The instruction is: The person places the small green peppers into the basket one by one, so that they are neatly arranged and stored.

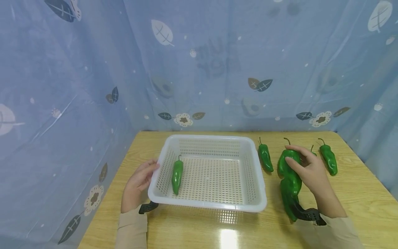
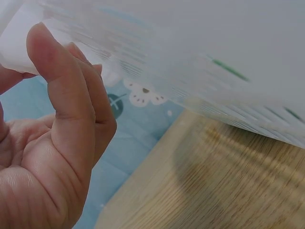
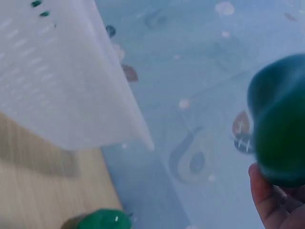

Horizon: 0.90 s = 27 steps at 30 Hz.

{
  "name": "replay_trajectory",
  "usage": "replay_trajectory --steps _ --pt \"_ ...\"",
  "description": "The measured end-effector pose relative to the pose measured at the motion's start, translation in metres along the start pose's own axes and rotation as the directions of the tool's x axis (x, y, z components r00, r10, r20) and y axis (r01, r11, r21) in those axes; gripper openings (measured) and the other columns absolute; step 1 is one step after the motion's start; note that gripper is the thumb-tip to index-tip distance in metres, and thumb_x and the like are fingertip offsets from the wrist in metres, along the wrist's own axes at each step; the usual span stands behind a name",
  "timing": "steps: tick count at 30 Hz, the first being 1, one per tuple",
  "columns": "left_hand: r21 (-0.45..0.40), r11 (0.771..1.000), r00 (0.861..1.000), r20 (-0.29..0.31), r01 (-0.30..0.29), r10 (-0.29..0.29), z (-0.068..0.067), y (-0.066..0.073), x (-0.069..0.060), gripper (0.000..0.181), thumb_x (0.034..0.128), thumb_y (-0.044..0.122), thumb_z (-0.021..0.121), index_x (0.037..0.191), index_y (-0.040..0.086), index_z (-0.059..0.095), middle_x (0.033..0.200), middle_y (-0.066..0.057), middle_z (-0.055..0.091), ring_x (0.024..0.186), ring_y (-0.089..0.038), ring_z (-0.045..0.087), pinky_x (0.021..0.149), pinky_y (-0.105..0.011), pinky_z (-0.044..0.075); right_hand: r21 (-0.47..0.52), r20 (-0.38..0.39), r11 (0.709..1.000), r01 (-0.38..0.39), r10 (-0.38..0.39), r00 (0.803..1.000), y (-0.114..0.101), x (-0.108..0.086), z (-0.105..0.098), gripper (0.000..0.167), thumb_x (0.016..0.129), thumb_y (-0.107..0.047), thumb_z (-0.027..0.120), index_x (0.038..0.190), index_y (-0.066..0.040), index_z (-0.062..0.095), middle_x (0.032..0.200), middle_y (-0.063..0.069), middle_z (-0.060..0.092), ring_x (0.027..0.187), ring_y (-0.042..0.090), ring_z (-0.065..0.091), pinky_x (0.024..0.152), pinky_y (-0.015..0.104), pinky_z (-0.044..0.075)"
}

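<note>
A white basket (image 1: 206,206) with one long green pepper (image 1: 177,176) lying inside at its left is gripped by my left hand (image 1: 140,181) at the left rim. In the left wrist view, the thumb and curled fingers of the left hand (image 2: 71,114) are at the basket's edge (image 2: 14,52), and its underside stands off the table. My right hand (image 1: 314,173) holds a large, lumpy green pepper (image 1: 291,173) by its upper part, right of the basket. The right wrist view shows this pepper (image 3: 281,124) above the right hand's fingers (image 3: 267,198).
On the wooden table (image 1: 357,200), one green pepper (image 1: 265,157) lies just right of the basket and another (image 1: 328,159) farther right. A third (image 1: 313,151) is partly behind my right hand. A long pepper (image 1: 286,204) shows below the held one. Patterned blue cloth (image 1: 217,69) hangs behind.
</note>
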<state>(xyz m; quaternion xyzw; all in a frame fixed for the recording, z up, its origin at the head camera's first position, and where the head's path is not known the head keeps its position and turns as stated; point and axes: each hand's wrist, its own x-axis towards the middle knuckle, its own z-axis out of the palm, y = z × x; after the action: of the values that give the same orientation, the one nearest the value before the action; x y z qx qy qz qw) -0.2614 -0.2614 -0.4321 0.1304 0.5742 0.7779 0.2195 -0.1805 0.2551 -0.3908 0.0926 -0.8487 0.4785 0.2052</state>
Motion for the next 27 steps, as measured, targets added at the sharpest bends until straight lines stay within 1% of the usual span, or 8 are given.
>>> replay_trajectory --steps 4,8,11,15,17,20,24,27 --pt "-0.001 1.000 1.000 0.009 -0.008 0.008 0.000 0.001 0.000 0.021 0.0997 -0.001 0.035 0.118 -0.005 0.045 0.108 -0.008 0.066 0.101 -0.020 0.066 0.086 -0.037 0.055 0.028 0.028 1.000 0.012 -0.013 1.000 -0.011 0.012 0.007 0.039 0.094 -0.006 0.057 0.132 -0.003 0.051 0.119 -0.017 0.052 0.093 -0.009 0.055 0.069 0.008 0.049" --pt "-0.008 1.000 0.999 0.027 -0.019 0.019 -0.001 0.001 0.001 0.022 0.0997 -0.002 0.034 0.118 -0.006 0.045 0.109 -0.009 0.066 0.101 -0.021 0.066 0.086 -0.038 0.055 0.050 0.048 0.998 0.040 -0.042 0.998 -0.021 0.023 0.015 0.040 0.093 -0.006 0.058 0.132 0.000 0.051 0.115 -0.018 0.052 0.090 -0.007 0.057 0.066 0.010 0.050" --pt "-0.021 1.000 0.999 0.031 -0.019 0.019 -0.001 0.001 0.001 0.022 0.0997 -0.002 0.034 0.119 -0.006 0.045 0.109 -0.009 0.066 0.101 -0.021 0.066 0.086 -0.038 0.055 0.057 0.060 0.996 0.061 -0.064 0.996 -0.026 0.030 0.023 0.039 0.092 -0.005 0.059 0.130 0.000 0.051 0.112 -0.019 0.054 0.088 -0.007 0.057 0.064 0.010 0.051" --pt "-0.029 0.999 0.999 0.032 -0.019 0.020 -0.002 0.001 0.001 0.023 0.0998 -0.002 0.034 0.120 -0.007 0.043 0.109 -0.010 0.066 0.101 -0.021 0.066 0.086 -0.038 0.055 0.109 0.083 0.991 0.080 -0.089 0.993 -0.033 0.040 0.037 0.038 0.091 -0.002 0.059 0.128 0.002 0.052 0.112 -0.016 0.055 0.088 -0.006 0.058 0.065 0.012 0.052" --pt "-0.026 0.999 0.999 0.033 -0.021 0.022 -0.002 0.001 0.001 0.024 0.0999 -0.002 0.034 0.121 -0.007 0.043 0.109 -0.010 0.066 0.101 -0.021 0.066 0.087 -0.038 0.055 0.137 0.100 0.988 0.067 -0.082 0.992 -0.036 0.043 0.043 0.037 0.092 -0.004 0.059 0.128 0.002 0.052 0.112 -0.013 0.055 0.088 -0.005 0.058 0.065 0.013 0.053" --pt "-0.007 1.000 0.999 0.030 -0.025 0.026 -0.001 0.001 0.000 0.023 0.0999 -0.002 0.034 0.120 -0.007 0.044 0.109 -0.009 0.066 0.101 -0.021 0.066 0.086 -0.038 0.055 0.143 0.112 0.989 0.050 -0.066 0.992 -0.043 0.049 0.053 0.036 0.093 -0.008 0.058 0.127 0.002 0.052 0.113 -0.007 0.055 0.087 -0.003 0.058 0.064 0.015 0.053" --pt "0.018 1.000 1.000 0.012 -0.022 0.022 0.000 0.001 0.000 0.021 0.0997 -0.001 0.035 0.117 -0.005 0.046 0.107 -0.008 0.066 0.099 -0.020 0.067 0.085 -0.037 0.056 0.136 0.128 0.990 0.024 -0.042 0.991 -0.049 0.057 0.063 0.036 0.094 -0.014 0.058 0.128 -0.001 0.053 0.116 0.005 0.057 0.087 -0.002 0.058 0.065 0.017 0.053" --pt "0.027 0.999 1.000 0.012 -0.027 0.027 0.000 -0.001 0.001 0.020 0.0996 -0.001 0.035 0.116 -0.005 0.046 0.107 -0.008 0.066 0.098 -0.020 0.067 0.084 -0.036 0.057 0.142 0.159 0.990 -0.016 -0.007 0.987 -0.052 0.064 0.071 0.038 0.095 -0.018 0.057 0.129 -0.003 0.052 0.118 0.013 0.057 0.088 0.000 0.057 0.067 0.019 0.053"
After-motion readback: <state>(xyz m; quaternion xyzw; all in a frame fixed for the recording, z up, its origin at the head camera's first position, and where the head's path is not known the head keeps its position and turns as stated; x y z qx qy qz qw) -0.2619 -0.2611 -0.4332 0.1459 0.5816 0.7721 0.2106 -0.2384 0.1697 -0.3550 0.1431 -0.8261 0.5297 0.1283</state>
